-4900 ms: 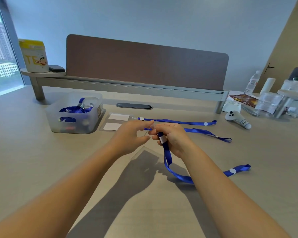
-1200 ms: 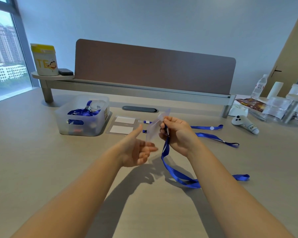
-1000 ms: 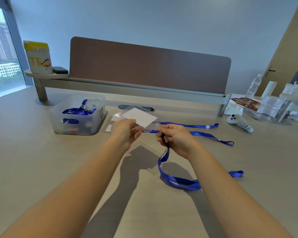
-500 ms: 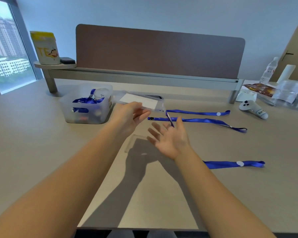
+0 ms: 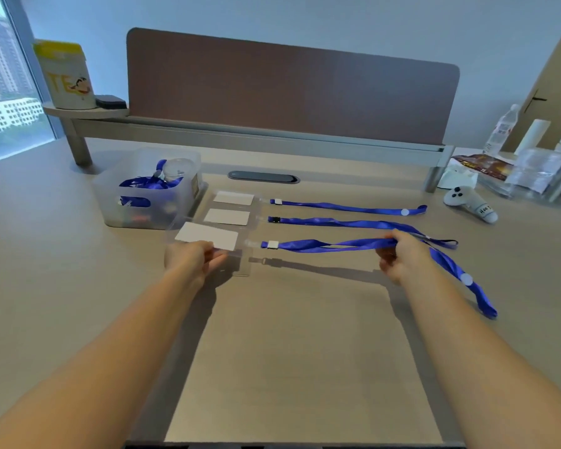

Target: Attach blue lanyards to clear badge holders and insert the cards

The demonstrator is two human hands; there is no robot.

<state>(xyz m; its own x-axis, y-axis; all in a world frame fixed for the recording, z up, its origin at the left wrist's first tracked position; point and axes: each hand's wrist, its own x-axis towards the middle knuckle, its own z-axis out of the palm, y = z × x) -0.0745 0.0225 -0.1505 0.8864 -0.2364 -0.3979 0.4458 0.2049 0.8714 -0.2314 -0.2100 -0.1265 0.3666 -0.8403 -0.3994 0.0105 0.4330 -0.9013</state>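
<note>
My left hand (image 5: 191, 260) pinches the near edge of a clear badge holder (image 5: 208, 236) with a white card inside, held just above the table. A blue lanyard (image 5: 331, 244) is clipped to the holder's right end and stretches right to my right hand (image 5: 402, 259), which grips the strap; its tail (image 5: 467, 283) droops onto the table. Two more carded holders (image 5: 230, 208) lie behind it, each with a blue lanyard (image 5: 347, 208) laid out to the right.
A translucent bin (image 5: 149, 192) with blue lanyards stands at the left. A white controller (image 5: 470, 207), bottle and plastic packets sit at the right. The brown divider (image 5: 289, 89) and its shelf run along the back. The table's front edge (image 5: 292, 443) is near me.
My right hand, open half a second ago, now grips the lanyard strap and has pulled it out to the right. My left hand has lowered the carded holder toward the table.
</note>
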